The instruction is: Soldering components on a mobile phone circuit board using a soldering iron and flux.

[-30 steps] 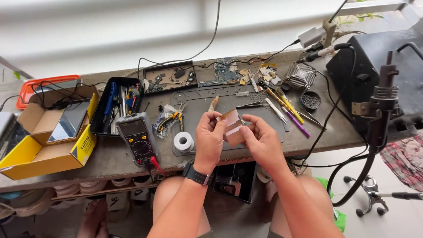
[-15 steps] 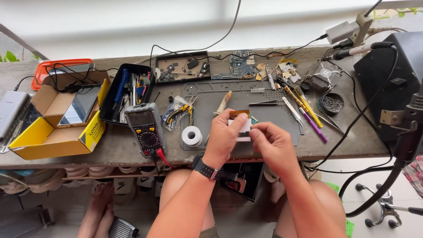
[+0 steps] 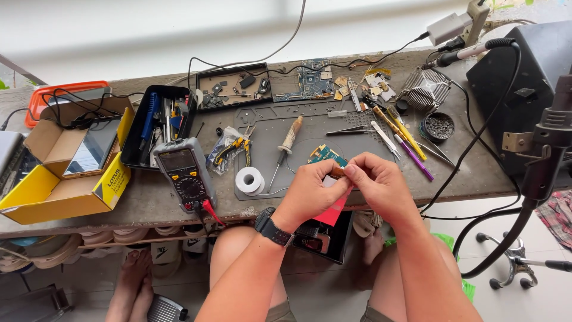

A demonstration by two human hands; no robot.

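My left hand [image 3: 311, 192] and my right hand [image 3: 376, 186] meet over the front edge of the grey work mat [image 3: 268, 131]. Together they pinch a small brown part along with a pink-red card [image 3: 333, 209] that hangs below my fingers. A small green circuit board [image 3: 326, 155] lies on the mat just behind my knuckles. I wear a black watch [image 3: 271, 226] on the left wrist. A wooden-handled soldering iron [image 3: 287, 143] and a white solder roll [image 3: 248, 180] lie to the left of my hands.
A multimeter [image 3: 182, 173] with a red lead, a black tool tray [image 3: 156, 122], a yellow cardboard box [image 3: 62, 173] holding a tablet, tweezers and screwdrivers [image 3: 400, 134], a parts tray [image 3: 232, 89], a heat sink [image 3: 424, 88], and a black station [image 3: 524, 89] with cables at right.
The view has shifted; my hands have dropped nearer the bench's front edge, still pinched together. The pink-red card now shows below my fingers.
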